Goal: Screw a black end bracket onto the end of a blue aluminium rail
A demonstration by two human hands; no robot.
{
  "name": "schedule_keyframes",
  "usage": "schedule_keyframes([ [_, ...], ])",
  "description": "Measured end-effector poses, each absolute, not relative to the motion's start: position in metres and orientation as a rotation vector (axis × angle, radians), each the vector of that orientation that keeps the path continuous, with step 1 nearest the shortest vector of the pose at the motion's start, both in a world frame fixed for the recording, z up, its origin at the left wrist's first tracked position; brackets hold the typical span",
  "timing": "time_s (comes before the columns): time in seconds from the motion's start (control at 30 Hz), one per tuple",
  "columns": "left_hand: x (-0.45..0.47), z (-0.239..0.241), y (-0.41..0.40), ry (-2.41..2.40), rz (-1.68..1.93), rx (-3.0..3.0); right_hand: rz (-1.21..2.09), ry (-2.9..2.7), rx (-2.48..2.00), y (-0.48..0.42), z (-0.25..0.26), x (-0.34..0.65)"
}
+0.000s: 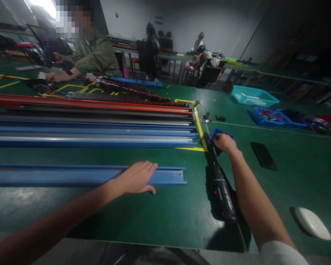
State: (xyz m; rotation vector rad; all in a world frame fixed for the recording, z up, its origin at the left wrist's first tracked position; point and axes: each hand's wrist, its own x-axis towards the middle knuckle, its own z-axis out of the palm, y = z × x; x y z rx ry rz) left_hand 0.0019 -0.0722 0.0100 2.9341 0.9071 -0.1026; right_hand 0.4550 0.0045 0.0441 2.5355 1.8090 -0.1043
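Note:
A blue metal channel point(165, 177) lies lengthwise near the table's front edge, a small hole or screw near its right end. My left hand point(139, 176) rests flat across it, fingers stretched out and thumb over the near edge. My right hand point(223, 142) is at a small blue box point(218, 131), its fingers curled down into it; whatever they pinch, if anything, is hidden. Below that hand lies a black power screwdriver point(223, 195), pointing away from me, with a small red light.
Several blue, black and orange profiles point(99, 129) lie side by side behind the channel. At right are a black phone-like slab point(263, 155), a white rounded object point(312, 223), blue bins point(270, 115) and a turquoise basket point(253, 97). A person in a green sleeve point(99, 55) works across the table.

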Motion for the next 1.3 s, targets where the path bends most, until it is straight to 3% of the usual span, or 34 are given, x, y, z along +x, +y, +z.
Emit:
schedule_keyframes([
  [0.27, -0.08, -0.017, -0.052, 0.915, -0.056, 2.859, -0.119, 1.809, 2.497, 0.001, 0.043, 0.455],
  [0.43, -0.11, -0.003, -0.046, 1.011, -0.048, 2.756, -0.104, 1.874, 2.468, 0.004, 0.04, 0.46],
  [0.67, -0.05, 0.039, -0.051, 0.867, -0.075, 2.857, -0.145, 2.035, 2.458, 0.01, 0.036, 0.472],
  [0.83, 0.02, 0.033, -0.051, 0.559, -0.058, 2.973, -0.179, 2.1, 2.554, 0.008, 0.037, 0.476],
  [1.0, 0.031, 0.02, -0.041, 0.483, 0.066, 2.748, -0.247, 2.126, 2.701, 0.004, 0.044, 0.48],
  [1.3, 0.014, 0.019, -0.044, 0.664, 0.172, 2.642, -0.753, 2.333, 2.965, -0.004, 0.069, 0.471],
])
